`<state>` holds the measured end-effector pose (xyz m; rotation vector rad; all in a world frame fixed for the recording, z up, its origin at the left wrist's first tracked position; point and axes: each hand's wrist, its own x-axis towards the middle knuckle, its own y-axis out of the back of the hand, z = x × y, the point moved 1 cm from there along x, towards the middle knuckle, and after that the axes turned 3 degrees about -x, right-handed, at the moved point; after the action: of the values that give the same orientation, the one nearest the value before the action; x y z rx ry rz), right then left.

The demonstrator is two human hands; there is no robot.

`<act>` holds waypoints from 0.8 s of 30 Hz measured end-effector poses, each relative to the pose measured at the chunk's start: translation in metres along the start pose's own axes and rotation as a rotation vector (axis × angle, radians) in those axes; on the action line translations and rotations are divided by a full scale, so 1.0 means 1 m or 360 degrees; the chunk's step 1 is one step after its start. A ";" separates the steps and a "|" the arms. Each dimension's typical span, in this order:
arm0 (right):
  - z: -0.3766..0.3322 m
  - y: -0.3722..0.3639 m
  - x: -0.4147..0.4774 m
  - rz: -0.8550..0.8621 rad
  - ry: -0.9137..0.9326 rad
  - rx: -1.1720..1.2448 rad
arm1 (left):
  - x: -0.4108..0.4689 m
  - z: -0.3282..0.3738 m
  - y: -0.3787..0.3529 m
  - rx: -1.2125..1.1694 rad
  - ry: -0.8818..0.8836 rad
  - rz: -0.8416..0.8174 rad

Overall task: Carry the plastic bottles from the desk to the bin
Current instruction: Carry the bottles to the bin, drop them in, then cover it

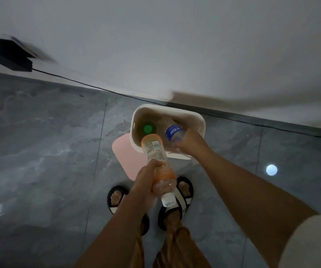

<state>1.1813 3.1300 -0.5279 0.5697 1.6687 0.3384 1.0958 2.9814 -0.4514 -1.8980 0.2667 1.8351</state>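
A white bin (198, 118) stands on the grey floor by the wall, its mouth facing me. Inside it lies a bottle with a green cap (147, 129). My right hand (189, 141) reaches over the bin's near rim and grips a clear bottle with a blue label (173, 132), which is partly inside the bin. My left hand (146, 176) holds an orange-labelled bottle (156, 157) around its middle. That bottle is tilted, base towards the bin and white cap (168, 201) towards me, just in front of the bin's near left edge.
A pink flat lid or mat (124, 157) lies on the floor against the bin's left front. A black cable (97, 88) runs along the wall base. A dark box (6, 55) sits at the far left. My sandalled feet (177, 200) stand just before the bin.
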 end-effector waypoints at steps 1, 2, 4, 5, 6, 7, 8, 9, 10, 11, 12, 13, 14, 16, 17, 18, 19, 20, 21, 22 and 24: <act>-0.004 -0.001 0.008 0.0018 0.0041 -0.0086 | 0.005 -0.001 -0.002 -0.0019 -0.0040 0.0006; -0.008 -0.003 0.016 0.0038 0.0093 -0.0166 | 0.010 -0.003 -0.004 -0.0044 -0.0084 0.0007; -0.013 -0.007 0.030 0.0086 0.0199 -0.0312 | 0.018 -0.003 -0.006 -0.0065 -0.0147 0.0025; -0.015 -0.009 0.036 0.0111 0.0249 -0.0378 | 0.021 -0.002 -0.007 -0.0079 -0.0159 0.0040; -0.018 -0.012 0.041 0.0141 0.0301 -0.0444 | 0.024 -0.002 -0.006 -0.0100 -0.0160 0.0056; -0.020 -0.015 0.046 0.0178 0.0355 -0.0513 | 0.027 -0.001 -0.006 -0.0126 -0.0157 0.0059; -0.020 -0.019 0.051 0.0217 0.0407 -0.0580 | 0.029 0.000 -0.006 -0.0147 -0.0155 0.0050; -0.021 -0.022 0.056 0.0245 0.0452 -0.0636 | 0.031 0.002 -0.006 -0.0161 -0.0161 0.0037; -0.020 -0.025 0.060 0.0245 0.0485 -0.0669 | 0.034 0.003 -0.006 -0.0166 -0.0172 0.0031; -0.019 -0.027 0.064 0.0211 0.0507 -0.0676 | 0.036 0.004 -0.006 -0.0166 -0.0183 0.0033; -0.017 -0.029 0.068 0.0152 0.0524 -0.0657 | 0.039 0.006 -0.005 -0.0160 -0.0191 0.0036; -0.015 -0.029 0.070 0.0085 0.0538 -0.0623 | 0.040 0.007 -0.005 -0.0147 -0.0198 0.0037; -0.014 -0.029 0.070 0.0029 0.0552 -0.0581 | 0.043 0.008 -0.006 -0.0133 -0.0200 0.0034; -0.011 -0.027 0.066 0.0025 0.0596 -0.0476 | 0.045 0.008 -0.007 -0.0102 -0.0200 0.0034; -0.009 -0.025 0.060 0.0094 0.0629 -0.0379 | 0.046 0.007 -0.008 -0.0094 -0.0196 0.0051; -0.006 -0.022 0.052 0.0203 0.0666 -0.0237 | 0.047 0.007 -0.009 -0.0100 -0.0192 0.0073; -0.002 -0.018 0.042 0.0343 0.0711 -0.0083 | 0.048 0.007 -0.010 -0.0119 -0.0193 0.0094; 0.003 -0.015 0.030 0.0521 0.0765 0.0041 | 0.049 0.008 -0.012 -0.0133 -0.0198 0.0115; 0.010 -0.011 0.019 0.0729 0.0810 0.0119 | 0.050 0.008 -0.013 -0.0128 -0.0209 0.0138; 0.018 -0.008 0.008 0.0934 0.0818 0.0162 | 0.052 0.008 -0.015 -0.0102 -0.0224 0.0166; 0.035 -0.008 -0.010 0.1219 0.0680 0.0224 | 0.055 0.006 -0.020 0.0004 -0.0264 0.0268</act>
<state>1.2147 3.1148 -0.5303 1.3144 1.8294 0.9516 1.1040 3.0123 -0.5011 -1.7544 0.3817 2.0883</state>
